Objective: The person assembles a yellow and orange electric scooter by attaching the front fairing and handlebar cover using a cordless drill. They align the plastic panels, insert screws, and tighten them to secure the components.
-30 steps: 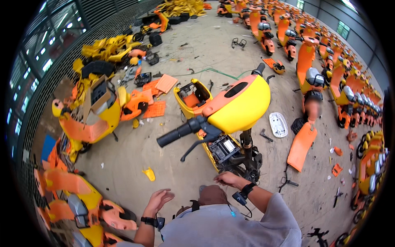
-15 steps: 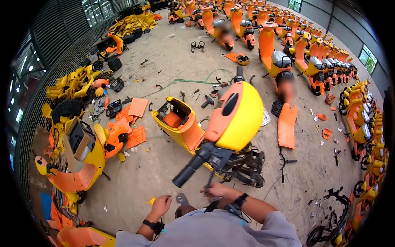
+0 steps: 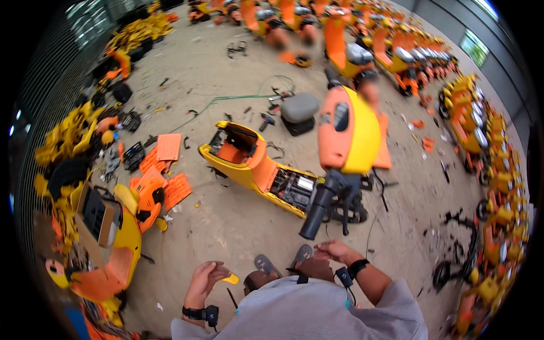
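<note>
Before me stands a partly stripped orange-and-yellow scooter (image 3: pixel 262 170), its seat compartment uncovered and wiring showing in its footboard. The front cowl (image 3: pixel 362 133) carries a black handlebar grip (image 3: pixel 319 212) and a brake lever (image 3: pixel 344 218) pointing toward me. My right hand (image 3: pixel 335 251) is below the lever, apart from it, fingers stretched out and nothing visible in them. My left hand (image 3: pixel 208 277) hovers low at the left, fingers loosely extended and empty. Beside its fingertips in the picture shows a small yellow piece (image 3: pixel 231 279), seemingly on the floor.
A grey scooter seat (image 3: pixel 300 107) and a cordless drill (image 3: pixel 266 120) lie beyond the scooter. To the left, another scooter (image 3: pixel 113 260) bears an open carton (image 3: pixel 93 218), near orange panels (image 3: pixel 177 191). A dark frame (image 3: pixel 462 249) lies at right, beside rows of scooters (image 3: pixel 475 122).
My right hand has come away from the brake lever. The handlebar has turned, bringing the footboard and grey seat into sight. My left hand's fingers have straightened. The view has shifted.
</note>
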`<move>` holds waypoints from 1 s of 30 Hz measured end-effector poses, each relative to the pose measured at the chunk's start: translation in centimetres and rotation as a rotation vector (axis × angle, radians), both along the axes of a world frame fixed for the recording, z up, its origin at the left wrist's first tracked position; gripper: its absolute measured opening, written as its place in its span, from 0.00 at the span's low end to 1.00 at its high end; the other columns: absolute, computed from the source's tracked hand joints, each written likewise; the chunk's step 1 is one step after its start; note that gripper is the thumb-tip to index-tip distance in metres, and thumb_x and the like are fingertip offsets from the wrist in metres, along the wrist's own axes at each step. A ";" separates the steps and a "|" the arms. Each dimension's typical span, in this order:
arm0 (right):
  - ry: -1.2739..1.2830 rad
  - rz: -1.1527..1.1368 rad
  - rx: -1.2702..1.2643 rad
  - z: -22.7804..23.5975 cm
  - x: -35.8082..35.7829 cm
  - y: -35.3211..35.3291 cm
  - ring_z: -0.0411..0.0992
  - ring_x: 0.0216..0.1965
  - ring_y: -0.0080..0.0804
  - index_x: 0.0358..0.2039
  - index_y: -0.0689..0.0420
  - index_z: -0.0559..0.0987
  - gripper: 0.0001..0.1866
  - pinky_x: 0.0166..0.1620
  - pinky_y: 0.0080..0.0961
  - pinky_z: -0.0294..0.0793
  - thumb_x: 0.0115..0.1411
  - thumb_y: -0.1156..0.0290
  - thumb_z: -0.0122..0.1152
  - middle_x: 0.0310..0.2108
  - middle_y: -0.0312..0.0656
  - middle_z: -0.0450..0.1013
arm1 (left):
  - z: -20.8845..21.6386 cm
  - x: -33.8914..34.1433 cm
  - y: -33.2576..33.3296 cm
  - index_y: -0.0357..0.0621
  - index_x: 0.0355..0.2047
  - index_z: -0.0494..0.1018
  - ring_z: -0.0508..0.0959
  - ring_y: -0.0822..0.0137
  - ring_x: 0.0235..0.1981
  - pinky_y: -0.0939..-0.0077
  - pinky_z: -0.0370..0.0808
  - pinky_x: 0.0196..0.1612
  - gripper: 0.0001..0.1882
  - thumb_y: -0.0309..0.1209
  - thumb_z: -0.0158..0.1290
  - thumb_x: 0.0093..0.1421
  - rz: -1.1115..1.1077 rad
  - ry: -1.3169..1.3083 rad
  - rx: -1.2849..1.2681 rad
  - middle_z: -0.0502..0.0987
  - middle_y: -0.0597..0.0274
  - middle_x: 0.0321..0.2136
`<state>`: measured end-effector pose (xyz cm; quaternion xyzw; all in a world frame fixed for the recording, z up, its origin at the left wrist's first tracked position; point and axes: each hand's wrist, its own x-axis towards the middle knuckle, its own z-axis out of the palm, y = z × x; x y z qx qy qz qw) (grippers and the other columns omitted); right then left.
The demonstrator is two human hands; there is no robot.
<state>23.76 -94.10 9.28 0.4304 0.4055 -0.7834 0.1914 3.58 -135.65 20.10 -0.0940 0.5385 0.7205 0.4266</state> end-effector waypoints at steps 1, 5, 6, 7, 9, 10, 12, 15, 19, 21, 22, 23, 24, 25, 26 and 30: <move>-0.028 -0.037 0.011 1.6 -0.1 -0.5 0.79 0.36 0.38 0.48 0.67 0.74 0.15 0.41 0.29 0.81 0.66 0.70 0.50 0.38 0.50 0.77 | -0.4 -0.5 0.5 0.24 0.47 0.67 0.79 0.47 0.42 0.58 0.77 0.50 0.17 0.29 0.43 0.65 -0.004 -0.050 0.042 0.77 0.38 0.39; 0.069 -0.067 0.037 1.7 0.9 -2.0 0.78 0.36 0.36 0.49 0.67 0.74 0.16 0.42 0.29 0.81 0.65 0.70 0.53 0.39 0.49 0.76 | -0.9 -0.8 5.7 0.24 0.52 0.63 0.70 0.43 0.54 0.54 0.68 0.60 0.20 0.29 0.42 0.65 -0.056 -0.343 0.185 0.70 0.34 0.50; 0.121 -0.033 0.043 1.2 1.3 -2.5 0.78 0.36 0.36 0.48 0.68 0.74 0.16 0.42 0.29 0.81 0.64 0.71 0.53 0.41 0.49 0.75 | -0.9 -0.5 7.3 0.23 0.53 0.61 0.68 0.43 0.57 0.53 0.66 0.61 0.21 0.29 0.41 0.65 -0.096 -0.387 0.188 0.67 0.33 0.52; 0.172 0.010 0.057 1.1 1.5 -2.9 0.78 0.36 0.36 0.48 0.68 0.74 0.16 0.43 0.28 0.81 0.64 0.71 0.53 0.42 0.50 0.75 | -1.1 -0.1 9.0 0.23 0.54 0.60 0.65 0.42 0.59 0.53 0.63 0.63 0.22 0.29 0.41 0.65 -0.127 -0.432 0.196 0.65 0.33 0.55; 0.341 0.207 0.163 3.2 1.5 -3.5 0.78 0.35 0.34 0.46 0.68 0.76 0.14 0.41 0.27 0.81 0.63 0.73 0.53 0.38 0.47 0.76 | -2.0 1.4 11.9 0.23 0.56 0.58 0.63 0.43 0.61 0.54 0.60 0.65 0.24 0.31 0.39 0.66 -0.270 -0.506 0.222 0.63 0.33 0.57; 0.379 0.272 0.242 4.9 1.2 -3.9 0.78 0.34 0.33 0.44 0.68 0.77 0.13 0.39 0.27 0.80 0.62 0.73 0.54 0.36 0.47 0.77 | -2.3 2.4 13.3 0.23 0.57 0.57 0.62 0.44 0.61 0.54 0.59 0.66 0.24 0.32 0.38 0.67 -0.324 -0.543 0.237 0.62 0.34 0.57; 0.465 0.470 0.383 8.8 0.8 -4.7 0.78 0.32 0.31 0.40 0.67 0.78 0.12 0.35 0.26 0.79 0.58 0.74 0.57 0.30 0.46 0.78 | -2.0 5.3 16.6 0.24 0.56 0.60 0.64 0.44 0.60 0.56 0.60 0.65 0.24 0.35 0.37 0.68 -0.409 -0.611 0.172 0.64 0.35 0.57; 0.526 0.872 0.872 13.0 1.5 -5.5 0.78 0.29 0.37 0.32 0.65 0.80 0.09 0.32 0.32 0.77 0.52 0.75 0.58 0.24 0.49 0.77 | -3.0 9.8 20.1 0.30 0.53 0.65 0.69 0.51 0.57 0.60 0.63 0.63 0.24 0.41 0.35 0.69 -0.573 -0.687 0.129 0.70 0.43 0.53; 0.655 1.003 1.225 10.2 3.2 -7.3 0.75 0.28 0.52 0.24 0.63 0.79 0.06 0.33 0.42 0.74 0.46 0.74 0.58 0.24 0.55 0.75 | -3.9 15.2 20.8 0.36 0.50 0.67 0.73 0.56 0.52 0.59 0.67 0.59 0.21 0.40 0.36 0.70 -0.420 -0.760 0.218 0.72 0.50 0.51; 0.705 1.181 1.240 10.3 2.3 -8.8 0.75 0.30 0.52 0.25 0.63 0.79 0.06 0.35 0.40 0.75 0.45 0.75 0.59 0.25 0.55 0.75 | -6.3 16.8 18.2 0.38 0.48 0.69 0.75 0.58 0.50 0.59 0.69 0.57 0.19 0.39 0.37 0.69 -0.329 -0.855 0.379 0.75 0.52 0.47; 0.771 1.202 1.213 9.6 1.9 -9.6 0.75 0.31 0.51 0.26 0.63 0.79 0.07 0.35 0.40 0.75 0.45 0.75 0.59 0.27 0.55 0.76 | -6.6 17.2 17.3 0.38 0.47 0.70 0.75 0.59 0.49 0.59 0.70 0.56 0.18 0.38 0.38 0.69 -0.243 -0.819 0.354 0.75 0.52 0.47; 0.828 1.216 1.191 9.0 1.4 -10.4 0.75 0.31 0.51 0.27 0.63 0.79 0.08 0.36 0.40 0.75 0.45 0.75 0.59 0.28 0.55 0.76 | -6.8 17.3 16.6 0.39 0.47 0.70 0.76 0.59 0.48 0.59 0.71 0.56 0.17 0.37 0.38 0.69 -0.169 -0.786 0.329 0.76 0.53 0.46; 0.882 1.224 1.168 8.6 1.0 -11.2 0.75 0.32 0.51 0.28 0.63 0.79 0.08 0.36 0.40 0.75 0.45 0.75 0.59 0.29 0.55 0.76 | -6.9 17.1 15.7 0.39 0.46 0.70 0.76 0.60 0.48 0.59 0.71 0.55 0.16 0.36 0.39 0.68 -0.098 -0.755 0.299 0.76 0.54 0.45; 0.918 1.194 1.137 8.8 0.3 -11.9 0.75 0.32 0.51 0.29 0.63 0.79 0.09 0.36 0.39 0.75 0.45 0.75 0.60 0.30 0.55 0.76 | -6.6 16.6 15.1 0.39 0.46 0.70 0.77 0.60 0.47 0.60 0.72 0.54 0.16 0.36 0.39 0.68 -0.062 -0.718 0.289 0.76 0.54 0.45; 0.954 1.168 1.095 9.0 -0.3 -12.8 0.75 0.33 0.51 0.30 0.63 0.78 0.10 0.36 0.39 0.75 0.44 0.75 0.60 0.31 0.54 0.76 | -6.0 16.2 14.2 0.40 0.45 0.70 0.77 0.60 0.45 0.61 0.72 0.52 0.15 0.36 0.39 0.68 -0.019 -0.686 0.277 0.77 0.54 0.45; 0.985 1.220 1.004 10.9 -5.2 -16.2 0.75 0.33 0.49 0.36 0.64 0.78 0.14 0.37 0.37 0.75 0.46 0.76 0.61 0.31 0.53 0.76 | -8.2 13.2 9.8 0.40 0.43 0.71 0.76 0.59 0.45 0.58 0.73 0.51 0.13 0.33 0.40 0.67 0.096 -0.608 0.339 0.76 0.57 0.42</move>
